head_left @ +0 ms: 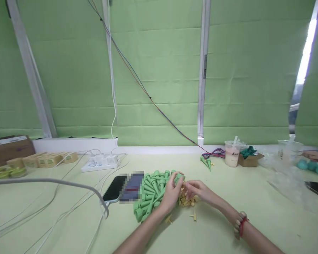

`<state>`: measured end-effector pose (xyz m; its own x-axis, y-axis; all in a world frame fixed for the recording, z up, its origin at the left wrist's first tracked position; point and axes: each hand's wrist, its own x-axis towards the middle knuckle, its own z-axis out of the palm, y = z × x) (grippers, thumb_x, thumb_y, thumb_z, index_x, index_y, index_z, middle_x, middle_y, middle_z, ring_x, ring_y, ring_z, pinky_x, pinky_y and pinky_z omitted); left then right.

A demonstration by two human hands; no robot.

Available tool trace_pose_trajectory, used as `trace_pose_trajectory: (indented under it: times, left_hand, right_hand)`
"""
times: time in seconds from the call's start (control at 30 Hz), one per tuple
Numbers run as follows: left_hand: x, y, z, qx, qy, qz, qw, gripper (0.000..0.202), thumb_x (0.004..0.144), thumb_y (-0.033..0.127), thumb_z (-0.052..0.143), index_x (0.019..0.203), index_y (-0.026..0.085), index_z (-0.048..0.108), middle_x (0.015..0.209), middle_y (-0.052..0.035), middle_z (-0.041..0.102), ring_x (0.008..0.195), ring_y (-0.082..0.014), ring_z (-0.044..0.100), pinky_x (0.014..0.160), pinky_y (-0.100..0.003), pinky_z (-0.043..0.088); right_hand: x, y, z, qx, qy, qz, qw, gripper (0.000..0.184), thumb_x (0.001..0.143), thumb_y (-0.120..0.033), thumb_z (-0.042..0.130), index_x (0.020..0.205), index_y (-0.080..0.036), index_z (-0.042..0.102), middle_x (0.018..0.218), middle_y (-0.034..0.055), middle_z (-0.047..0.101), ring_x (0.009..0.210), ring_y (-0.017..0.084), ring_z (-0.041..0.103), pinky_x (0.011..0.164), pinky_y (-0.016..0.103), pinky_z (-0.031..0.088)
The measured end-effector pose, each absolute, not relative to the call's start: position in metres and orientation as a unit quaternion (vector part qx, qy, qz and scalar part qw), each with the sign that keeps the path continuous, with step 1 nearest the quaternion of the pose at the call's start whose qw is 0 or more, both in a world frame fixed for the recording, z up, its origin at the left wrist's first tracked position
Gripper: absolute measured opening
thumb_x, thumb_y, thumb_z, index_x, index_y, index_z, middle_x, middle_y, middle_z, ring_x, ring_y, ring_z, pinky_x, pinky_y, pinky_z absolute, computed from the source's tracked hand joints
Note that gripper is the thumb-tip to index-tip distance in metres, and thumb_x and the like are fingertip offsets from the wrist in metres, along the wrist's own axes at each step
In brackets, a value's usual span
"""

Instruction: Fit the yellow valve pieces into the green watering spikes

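My left hand [171, 194] is closed around a green plastic spike [180, 176] with a wide head, at the right end of a pile of similar green spikes [151, 192]. Close beside it, my right hand [200, 191] pinches a small yellow T-shaped piece at that spike's head; fingers hide most of it. Below both hands lies a heap of small yellow pieces [187, 201]. One loose yellow T-shaped piece [194, 216] rests nearer to me, with another beside my left wrist.
Phones [113, 188] lie left of the pile, near a power strip [100, 163] and trailing white cables. A grey cable [55, 180] arches across the left. Toward the back right are two spikes [207, 163], a drink cup [231, 154], a small box [249, 160] and another person's hand [316, 156].
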<state>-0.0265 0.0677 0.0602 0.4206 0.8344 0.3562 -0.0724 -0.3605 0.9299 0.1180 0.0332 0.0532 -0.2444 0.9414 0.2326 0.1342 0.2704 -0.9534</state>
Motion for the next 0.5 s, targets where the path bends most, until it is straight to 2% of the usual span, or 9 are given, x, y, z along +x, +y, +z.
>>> trace_pose_trajectory:
  times: [0.07, 0.13, 0.23, 0.3, 0.4, 0.5]
  left_hand:
    - [-0.029, 0.065, 0.059, 0.735, 0.266, 0.41, 0.47, 0.034, 0.081, 0.046, 0.048, 0.101, 0.019, 0.055, 0.05, 0.0071, 0.034, 0.044, -0.0079, 0.028, 0.042, -0.02, 0.022]
    - [-0.031, 0.059, 0.059, 0.761, 0.244, 0.389, 0.458, 0.032, 0.082, 0.042, 0.048, 0.102, 0.019, 0.057, 0.058, 0.0032, 0.046, 0.05, -0.009, 0.037, 0.048, -0.02, 0.03]
    - [-0.034, 0.047, 0.061, 0.759, 0.251, 0.387, 0.459, 0.03, 0.082, 0.041, 0.049, 0.099, 0.018, 0.058, 0.065, 0.0002, 0.052, 0.054, -0.0103, 0.042, 0.052, -0.022, 0.035]
    - [-0.035, 0.038, 0.061, 0.738, 0.247, 0.401, 0.482, 0.03, 0.081, 0.041, 0.05, 0.1, 0.018, 0.056, 0.07, -0.0007, 0.054, 0.058, -0.0113, 0.046, 0.056, -0.022, 0.039]
    - [-0.035, 0.026, 0.059, 0.697, 0.23, 0.391, 0.556, 0.032, 0.082, 0.043, 0.048, 0.105, 0.02, 0.05, 0.064, 0.0011, 0.052, 0.058, -0.0121, 0.051, 0.057, -0.023, 0.042]
    - [-0.034, 0.02, 0.056, 0.662, 0.231, 0.395, 0.593, 0.036, 0.082, 0.044, 0.049, 0.11, 0.02, 0.046, 0.064, 0.0021, 0.049, 0.059, -0.0117, 0.052, 0.057, -0.023, 0.044]
  right_hand:
    - [0.126, 0.034, 0.044, -0.403, -0.618, 0.501, 0.453, 0.044, 0.072, -0.058, 0.058, 0.074, -0.014, 0.064, 0.07, 0.0035, 0.062, 0.06, 0.012, 0.058, 0.064, 0.028, 0.047]
    - [0.13, 0.032, 0.038, -0.399, -0.586, 0.536, 0.457, 0.042, 0.066, -0.055, 0.066, 0.073, -0.013, 0.064, 0.068, 0.0024, 0.061, 0.059, 0.011, 0.057, 0.064, 0.026, 0.046]
    - [0.128, 0.024, 0.035, -0.394, -0.561, 0.566, 0.457, 0.038, 0.066, -0.05, 0.069, 0.073, -0.013, 0.064, 0.067, 0.0019, 0.06, 0.06, 0.01, 0.056, 0.065, 0.025, 0.045]
    - [0.123, 0.018, 0.035, -0.371, -0.541, 0.6, 0.458, 0.034, 0.065, -0.047, 0.071, 0.07, -0.014, 0.062, 0.065, 0.0005, 0.059, 0.058, 0.009, 0.054, 0.063, 0.024, 0.045]
    - [0.116, 0.009, 0.035, -0.322, -0.504, 0.654, 0.463, 0.031, 0.068, -0.044, 0.071, 0.068, -0.016, 0.057, 0.059, -0.0026, 0.053, 0.055, 0.008, 0.051, 0.064, 0.024, 0.045]
    - [0.112, 0.005, 0.035, -0.308, -0.507, 0.646, 0.48, 0.032, 0.07, -0.044, 0.069, 0.067, -0.017, 0.052, 0.058, -0.0035, 0.051, 0.056, 0.008, 0.051, 0.067, 0.026, 0.046]
